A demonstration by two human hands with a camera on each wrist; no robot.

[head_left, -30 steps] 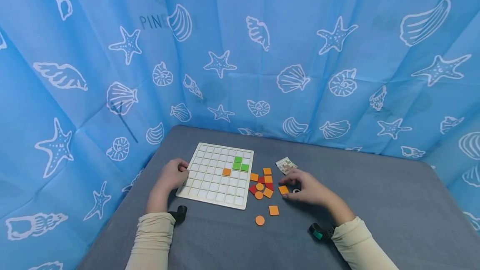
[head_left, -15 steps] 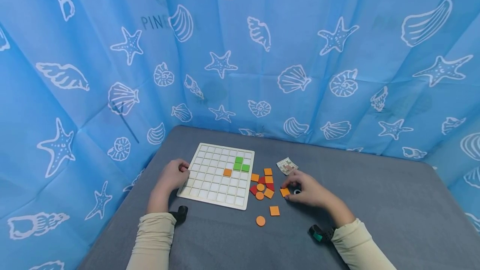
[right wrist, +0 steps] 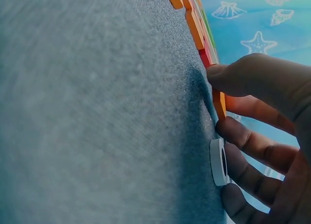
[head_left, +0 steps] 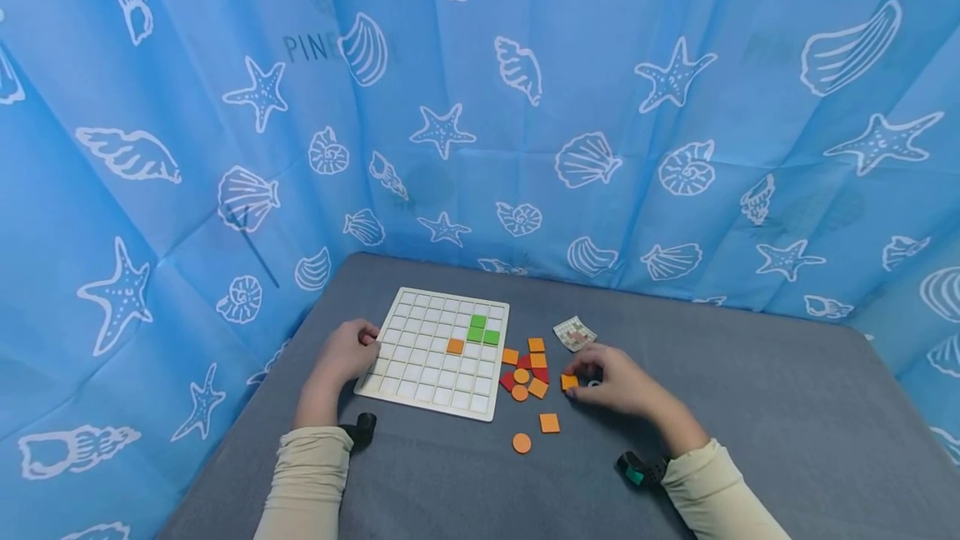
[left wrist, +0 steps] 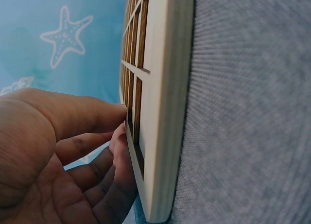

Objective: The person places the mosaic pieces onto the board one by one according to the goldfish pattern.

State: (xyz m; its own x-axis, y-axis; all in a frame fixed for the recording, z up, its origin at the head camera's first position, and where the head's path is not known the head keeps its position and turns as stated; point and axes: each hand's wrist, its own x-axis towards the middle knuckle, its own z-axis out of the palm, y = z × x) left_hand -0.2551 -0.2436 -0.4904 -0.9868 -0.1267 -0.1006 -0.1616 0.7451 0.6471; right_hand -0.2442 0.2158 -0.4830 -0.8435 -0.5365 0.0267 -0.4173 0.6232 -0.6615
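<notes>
The right hand (head_left: 611, 379) pinches an orange tile (head_left: 570, 382), right of the gridded board (head_left: 427, 354). A shallow fingertip hold could let it slip; the lower fingers, close to a white ring (right wrist: 216, 162), could knock that aside. The left hand (head_left: 347, 351) touches the board's edge; any grip cannot be confirmed. The card's (head_left: 575, 333) pattern is illegible.

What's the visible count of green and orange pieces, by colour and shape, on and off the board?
Green squares on the board: 3
Orange square on the board: 1
Orange squares off the board, including the one at the right hand: 6
Orange circles off the board: 3
Total: 13
</notes>
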